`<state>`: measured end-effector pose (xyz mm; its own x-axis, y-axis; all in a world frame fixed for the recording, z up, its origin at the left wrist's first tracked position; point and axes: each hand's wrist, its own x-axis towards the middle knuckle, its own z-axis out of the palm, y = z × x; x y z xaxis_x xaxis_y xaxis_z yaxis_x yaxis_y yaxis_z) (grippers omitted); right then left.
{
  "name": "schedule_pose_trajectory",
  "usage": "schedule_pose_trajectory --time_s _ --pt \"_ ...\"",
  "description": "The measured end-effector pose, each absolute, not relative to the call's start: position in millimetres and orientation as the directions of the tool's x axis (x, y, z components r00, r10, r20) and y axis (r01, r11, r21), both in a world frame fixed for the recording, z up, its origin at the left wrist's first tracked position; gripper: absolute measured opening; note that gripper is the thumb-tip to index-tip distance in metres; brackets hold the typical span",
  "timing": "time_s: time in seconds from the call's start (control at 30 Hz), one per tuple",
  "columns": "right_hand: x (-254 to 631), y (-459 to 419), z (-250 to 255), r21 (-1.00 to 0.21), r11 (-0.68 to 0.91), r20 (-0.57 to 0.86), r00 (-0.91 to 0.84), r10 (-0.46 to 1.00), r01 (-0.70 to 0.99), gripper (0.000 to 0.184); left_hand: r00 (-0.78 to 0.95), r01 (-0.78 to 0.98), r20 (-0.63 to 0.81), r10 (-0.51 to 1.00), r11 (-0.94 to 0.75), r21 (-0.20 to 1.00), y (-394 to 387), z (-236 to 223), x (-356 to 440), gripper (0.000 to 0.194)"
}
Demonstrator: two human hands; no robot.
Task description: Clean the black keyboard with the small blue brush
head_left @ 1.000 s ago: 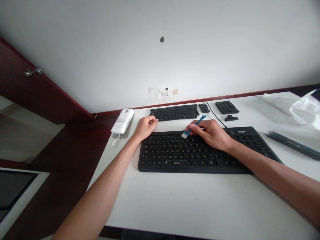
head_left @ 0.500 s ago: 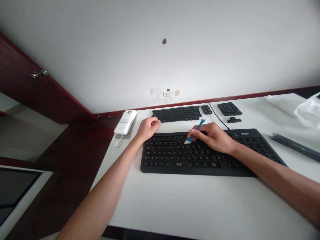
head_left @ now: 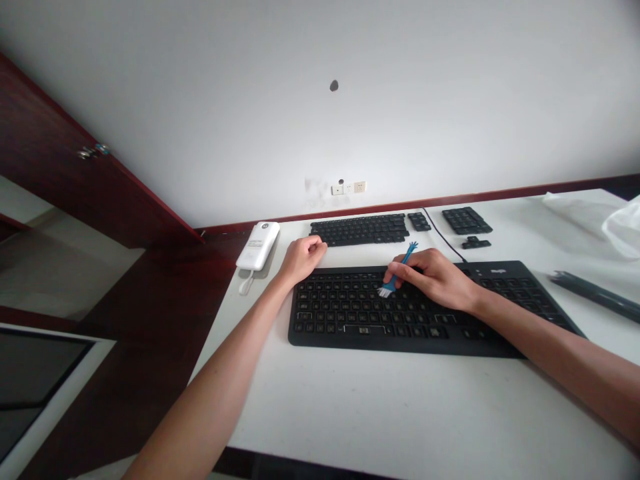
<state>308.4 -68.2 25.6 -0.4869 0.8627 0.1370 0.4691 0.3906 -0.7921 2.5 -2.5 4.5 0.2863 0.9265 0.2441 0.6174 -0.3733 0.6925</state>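
A black keyboard base [head_left: 320, 339] with its keycaps off lies across the white desk. In my right hand [head_left: 435, 280] is a small blue brush [head_left: 395, 281], pinched like a pen. Its pale bristles touch the key sockets near the upper middle of the base. My left hand [head_left: 301, 259] rests closed at the base's upper left corner; whether its curled fingers hold anything is hidden. Behind the base, removed keycaps [head_left: 360, 229] are laid out in keyboard order, with a number-pad block [head_left: 465, 220] and arrow keys [head_left: 475, 242] to the right.
A white power bank [head_left: 259, 247] with a short cable lies at the desk's left edge. A dark tube-like object [head_left: 595, 293] and a translucent plastic bag [head_left: 623, 227] lie to the right. The keyboard's cable [head_left: 443, 233] runs back towards the wall.
The brush in my right hand has shifted slightly over the sockets, and its bristles look more splayed. My left hand stays at the corner. The whole view has shifted a little.
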Motion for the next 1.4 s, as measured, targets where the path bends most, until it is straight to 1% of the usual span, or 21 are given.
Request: schedule_pose_trajectory --time_s 0.17,0.27,0.37,0.47,0.57,0.67,0.77,0.97,1.2,1.33,1.4 --pt "308.6 -68.9 26.1 -0.8 0.383 0.119 -0.502 0.856 0.462 0.053 0.287 0.611 0.235 0.929 -0.367 0.702 -2.6 4.6 2.0 0.032" --pt "307.4 -69.0 26.4 -0.808 0.367 0.153 -0.439 0.886 0.461 0.052 0.282 0.614 0.235 0.93 -0.363 0.7 -3.2 6.0 2.5 0.033" --pt "306.9 -68.6 26.1 -0.79 0.375 0.204 -0.369 0.907 0.485 0.052 0.275 0.622 0.234 0.932 -0.358 0.696 -3.5 6.9 3.1 0.033" --pt "307.8 -67.7 24.7 -0.778 0.397 0.198 -0.408 0.891 0.488 0.049 0.275 0.626 0.233 0.933 -0.358 0.692 -3.6 7.0 3.3 0.034" --pt "308.9 -67.0 22.9 -0.809 0.385 0.152 -0.474 0.867 0.445 0.047 0.275 0.623 0.236 0.932 -0.36 0.694 -3.9 6.7 3.2 0.033" --pt "309.1 -66.8 21.9 -0.838 0.345 0.139 -0.446 0.884 0.423 0.047 0.278 0.62 0.233 0.932 -0.359 0.698 -4.0 6.3 3.0 0.033" --pt "308.5 -66.7 21.8 -0.832 0.338 0.146 -0.413 0.899 0.441 0.048 0.28 0.619 0.233 0.931 -0.36 0.698 -3.4 6.0 2.7 0.033" --pt "307.0 -68.3 24.4 -0.806 0.389 0.153 -0.479 0.865 0.446 0.047 0.281 0.619 0.238 0.93 -0.365 0.695 -2.7 4.7 2.2 0.034" --pt "306.7 -70.6 28.1 -0.788 0.379 0.137 -0.462 0.876 0.485 0.054 0.278 0.627 0.222 0.935 -0.352 0.695 -5.0 7.9 3.4 0.034" --pt "308.4 -69.3 26.1 -0.799 0.356 0.12 -0.453 0.884 0.484 0.054 0.284 0.631 0.223 0.933 -0.357 0.689 -4.6 8.3 3.0 0.034" --pt "308.8 -68.9 25.0 -0.808 0.364 0.143 -0.446 0.884 0.463 0.052 0.287 0.63 0.229 0.93 -0.363 0.687 -3.8 7.3 2.6 0.034"
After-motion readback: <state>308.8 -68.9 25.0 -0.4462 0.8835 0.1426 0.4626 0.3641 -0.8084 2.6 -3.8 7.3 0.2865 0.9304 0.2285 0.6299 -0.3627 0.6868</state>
